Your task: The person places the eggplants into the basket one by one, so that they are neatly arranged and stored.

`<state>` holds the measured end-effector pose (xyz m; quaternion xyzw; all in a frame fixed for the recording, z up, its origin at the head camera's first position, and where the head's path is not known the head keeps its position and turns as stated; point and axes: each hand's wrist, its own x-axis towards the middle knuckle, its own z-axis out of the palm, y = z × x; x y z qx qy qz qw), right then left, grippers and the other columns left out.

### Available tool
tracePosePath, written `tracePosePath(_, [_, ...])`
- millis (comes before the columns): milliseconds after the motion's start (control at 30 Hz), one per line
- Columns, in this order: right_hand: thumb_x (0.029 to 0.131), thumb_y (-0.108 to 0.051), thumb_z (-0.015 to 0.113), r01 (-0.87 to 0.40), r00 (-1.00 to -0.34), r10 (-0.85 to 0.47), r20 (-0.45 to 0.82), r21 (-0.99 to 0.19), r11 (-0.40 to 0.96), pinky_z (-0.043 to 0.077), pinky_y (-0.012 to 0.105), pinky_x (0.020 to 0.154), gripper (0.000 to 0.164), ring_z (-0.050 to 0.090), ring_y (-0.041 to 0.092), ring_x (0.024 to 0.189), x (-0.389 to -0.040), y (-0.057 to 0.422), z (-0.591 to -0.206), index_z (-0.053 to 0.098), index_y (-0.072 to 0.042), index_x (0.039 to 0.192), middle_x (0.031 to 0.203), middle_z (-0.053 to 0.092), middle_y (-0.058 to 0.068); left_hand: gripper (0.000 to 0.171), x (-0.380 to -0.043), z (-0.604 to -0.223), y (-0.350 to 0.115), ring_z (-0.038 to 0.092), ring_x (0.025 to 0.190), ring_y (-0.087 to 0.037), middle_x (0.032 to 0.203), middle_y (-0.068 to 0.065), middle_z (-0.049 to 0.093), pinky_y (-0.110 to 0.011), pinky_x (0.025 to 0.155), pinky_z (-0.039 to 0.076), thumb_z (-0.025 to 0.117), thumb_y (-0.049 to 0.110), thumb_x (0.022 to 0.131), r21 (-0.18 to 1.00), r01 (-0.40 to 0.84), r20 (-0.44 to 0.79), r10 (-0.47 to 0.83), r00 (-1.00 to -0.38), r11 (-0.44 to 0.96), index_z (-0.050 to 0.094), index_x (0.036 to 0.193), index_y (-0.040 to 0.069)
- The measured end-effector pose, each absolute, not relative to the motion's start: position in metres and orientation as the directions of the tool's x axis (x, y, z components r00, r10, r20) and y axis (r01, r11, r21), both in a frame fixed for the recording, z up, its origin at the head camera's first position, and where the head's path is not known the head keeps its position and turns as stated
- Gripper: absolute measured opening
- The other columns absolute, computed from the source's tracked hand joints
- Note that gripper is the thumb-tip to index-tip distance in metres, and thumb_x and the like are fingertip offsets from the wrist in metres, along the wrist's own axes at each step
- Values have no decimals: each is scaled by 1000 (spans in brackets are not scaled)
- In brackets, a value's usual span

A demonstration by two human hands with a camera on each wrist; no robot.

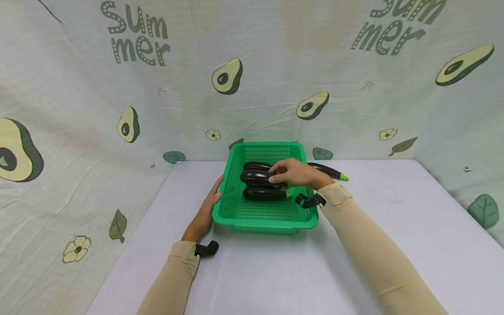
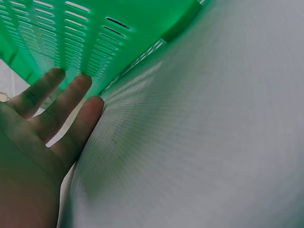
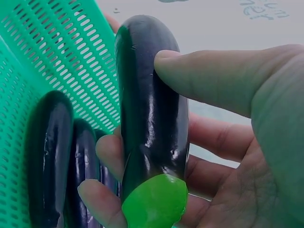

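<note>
My right hand [image 1: 295, 173] grips a dark purple eggplant [image 1: 253, 177] over the green plastic basket [image 1: 265, 224]. In the right wrist view the thumb lies along one side of this eggplant [image 3: 152, 104] and the fingers wrap behind it, its bright green cap pointing down in that picture. More eggplants [image 3: 50, 156] lie side by side inside the basket; the nearest one in the head view is another eggplant [image 1: 264, 193]. My left hand [image 1: 206, 210] rests against the basket's left outer side, its fingers [image 2: 71, 99] spread and fairly straight near the slotted wall.
Right of the basket, partly hidden behind my right hand and the rim, one eggplant [image 1: 330, 170] lies on the white table [image 1: 393, 218]. A pale cloth [image 1: 267, 52] printed with avocados hangs behind the table. Both wrists wear black straps [image 1: 206, 249].
</note>
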<state>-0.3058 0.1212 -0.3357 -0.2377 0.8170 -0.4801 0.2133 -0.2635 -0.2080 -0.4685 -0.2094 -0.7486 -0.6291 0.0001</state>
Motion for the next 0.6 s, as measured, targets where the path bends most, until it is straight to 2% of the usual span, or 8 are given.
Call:
tracePosePath(133, [94,-25,73,-196,-797,-592,-117,-877,438,55,45,80,40,63,39,94,-307,119,-337,64,-6,128,114,65,13,56,-264,-468,-208,8,150,-19,166,7,11,-59,116,6,28,40,107,943,312,265,312,-913,114,16,161,37])
tracePosePath(367, [95,-24,72,-206,-790,-601,-121,-872,445,50,59,88,43,62,32,97,-307,115,-340,62,-4,132,118,65,12,55,-263,-468,-208,8,150,-18,166,8,11,-58,116,5,28,41,107,946,306,259,310,-915,110,17,161,38])
tracePosePath(600, [95,-23,71,-212,-784,-609,-121,-870,445,49,60,88,41,62,32,97,-310,116,-339,62,-5,132,118,65,11,56,-264,-469,-208,9,150,-18,165,8,12,-58,116,6,29,40,106,945,305,257,307,-916,118,17,161,38])
